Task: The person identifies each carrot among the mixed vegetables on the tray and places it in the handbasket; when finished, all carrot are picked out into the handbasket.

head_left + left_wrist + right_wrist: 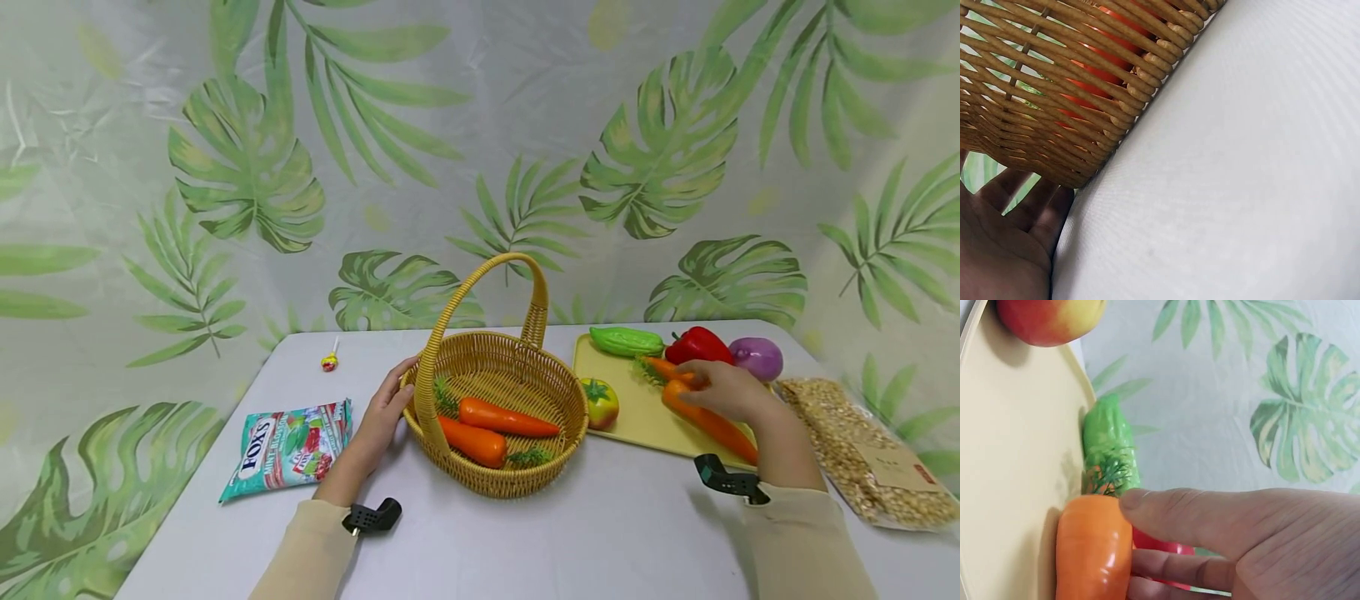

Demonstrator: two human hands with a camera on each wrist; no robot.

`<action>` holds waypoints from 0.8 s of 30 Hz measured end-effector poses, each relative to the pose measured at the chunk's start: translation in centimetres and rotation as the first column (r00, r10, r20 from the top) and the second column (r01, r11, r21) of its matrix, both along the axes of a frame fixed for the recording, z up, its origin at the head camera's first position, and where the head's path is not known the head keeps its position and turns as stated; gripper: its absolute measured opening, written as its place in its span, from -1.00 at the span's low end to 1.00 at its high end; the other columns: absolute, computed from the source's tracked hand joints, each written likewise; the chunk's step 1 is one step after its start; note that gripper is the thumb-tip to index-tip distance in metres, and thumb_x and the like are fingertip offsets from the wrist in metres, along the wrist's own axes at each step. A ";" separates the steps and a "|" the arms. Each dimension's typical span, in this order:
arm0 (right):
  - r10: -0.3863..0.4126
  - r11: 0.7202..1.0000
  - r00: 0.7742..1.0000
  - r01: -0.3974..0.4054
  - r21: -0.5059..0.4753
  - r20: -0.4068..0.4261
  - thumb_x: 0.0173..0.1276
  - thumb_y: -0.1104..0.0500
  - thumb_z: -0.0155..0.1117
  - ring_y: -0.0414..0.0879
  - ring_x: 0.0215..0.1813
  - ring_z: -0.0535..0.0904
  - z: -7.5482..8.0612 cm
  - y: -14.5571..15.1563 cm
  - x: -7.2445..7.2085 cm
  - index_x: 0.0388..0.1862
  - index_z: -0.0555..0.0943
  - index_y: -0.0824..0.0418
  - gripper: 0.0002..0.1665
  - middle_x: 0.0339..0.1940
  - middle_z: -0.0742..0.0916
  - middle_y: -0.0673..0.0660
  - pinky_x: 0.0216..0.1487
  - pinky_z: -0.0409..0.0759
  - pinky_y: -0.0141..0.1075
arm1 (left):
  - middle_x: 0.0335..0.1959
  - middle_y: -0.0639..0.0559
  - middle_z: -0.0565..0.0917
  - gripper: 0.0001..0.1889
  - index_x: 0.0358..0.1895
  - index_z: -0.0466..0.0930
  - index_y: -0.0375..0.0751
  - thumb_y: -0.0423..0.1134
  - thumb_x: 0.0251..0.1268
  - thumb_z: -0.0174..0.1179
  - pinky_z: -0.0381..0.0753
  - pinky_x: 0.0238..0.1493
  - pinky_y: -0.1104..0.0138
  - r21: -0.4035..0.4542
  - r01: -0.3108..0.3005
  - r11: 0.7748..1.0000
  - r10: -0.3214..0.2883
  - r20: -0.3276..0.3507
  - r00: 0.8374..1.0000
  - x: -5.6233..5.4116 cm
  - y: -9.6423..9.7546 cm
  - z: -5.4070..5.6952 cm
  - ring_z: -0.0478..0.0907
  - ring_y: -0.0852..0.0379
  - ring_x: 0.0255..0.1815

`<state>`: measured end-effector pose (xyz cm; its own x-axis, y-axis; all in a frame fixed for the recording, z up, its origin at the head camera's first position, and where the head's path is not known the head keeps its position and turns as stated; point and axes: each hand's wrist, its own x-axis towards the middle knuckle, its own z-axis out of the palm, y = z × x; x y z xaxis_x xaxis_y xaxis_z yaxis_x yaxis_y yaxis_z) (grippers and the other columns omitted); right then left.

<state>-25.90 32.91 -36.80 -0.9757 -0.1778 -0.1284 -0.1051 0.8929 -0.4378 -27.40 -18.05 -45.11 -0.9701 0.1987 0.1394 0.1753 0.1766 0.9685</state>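
A wicker basket (501, 483) with a tall handle stands mid-table, holding two carrots, the upper carrot (510, 417) and the lower carrot (474, 442). My left hand (384, 417) rests against its left side, and its extended fingers (1044, 209) touch the weave in the left wrist view. Over a yellow tray (637, 417) at the right, my right hand (731, 390) is at two more carrots. Its thumb (1166, 515) lies by the thick end of the nearer carrot (1093, 550); the other fingertips are hidden behind that carrot. The leafy farther carrot (667, 368) is partly covered.
On the tray are a green bumpy vegetable (626, 341), a red pepper (699, 345), a purple eggplant-like vegetable (757, 358) and a red-and-yellow round fruit (602, 408). A bag of grains (862, 450) lies right; a FOX'S candy bag (288, 446) and lollipop (330, 362) lie left.
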 end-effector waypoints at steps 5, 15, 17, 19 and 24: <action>0.014 1.000 0.999 -0.014 -0.001 0.038 0.33 -0.03 0.36 0.43 0.16 0.48 -0.4 0.1 0.0 0.35 0.45 0.37 -0.26 0.25 0.55 0.53 0.14 0.51 0.29 | 0.60 0.13 0.17 -0.53 0.50 0.18 0.35 0.03 0.60 -0.14 -0.04 0.59 -0.17 -0.006 -0.003 1.000 0.003 -0.001 1.000 0.0 0.0 0.0 -0.05 -0.04 0.67; 0.057 0.998 0.994 -0.057 0.006 0.092 0.30 0.00 0.40 0.48 0.21 0.41 -0.9 0.1 0.2 0.42 0.32 0.48 -0.11 0.29 0.50 0.55 0.16 0.47 0.34 | 0.59 0.11 0.21 -0.54 0.49 0.20 0.33 -0.01 0.61 -0.13 -0.02 0.59 -0.16 -0.007 -0.007 1.000 0.006 -0.018 1.000 -0.1 0.0 -0.1 -0.01 -0.03 0.66; 0.055 0.998 0.995 -0.056 0.010 0.088 0.29 0.01 0.41 0.47 0.21 0.41 -0.9 0.1 0.2 0.41 0.33 0.48 -0.12 0.29 0.50 0.55 0.17 0.47 0.34 | 0.59 0.10 0.21 -0.54 0.49 0.20 0.33 -0.02 0.61 -0.14 -0.02 0.59 -0.15 -0.009 -0.007 1.000 0.007 -0.023 1.000 -0.2 0.0 -0.2 0.00 -0.03 0.65; 0.054 0.998 0.995 -0.056 0.016 0.089 0.29 0.00 0.41 0.47 0.20 0.42 -1.0 0.1 0.2 0.42 0.32 0.48 -0.11 0.29 0.50 0.55 0.17 0.47 0.34 | 0.59 0.09 0.21 -0.53 0.50 0.19 0.31 -0.03 0.61 -0.14 -0.01 0.59 -0.15 -0.010 -0.006 1.000 0.006 -0.026 1.000 -0.2 0.0 -0.2 0.00 -0.04 0.65; 0.053 0.998 0.994 -0.057 0.036 0.095 0.28 -0.02 0.41 0.46 0.19 0.42 -1.2 0.2 0.1 0.44 0.30 0.48 -0.07 0.30 0.48 0.56 0.15 0.48 0.35 | 0.59 0.08 0.20 -0.53 0.50 0.19 0.30 -0.02 0.61 -0.15 -0.02 0.59 -0.16 -0.014 -0.004 1.000 0.004 -0.026 1.000 -0.2 -0.1 -0.3 -0.01 -0.04 0.66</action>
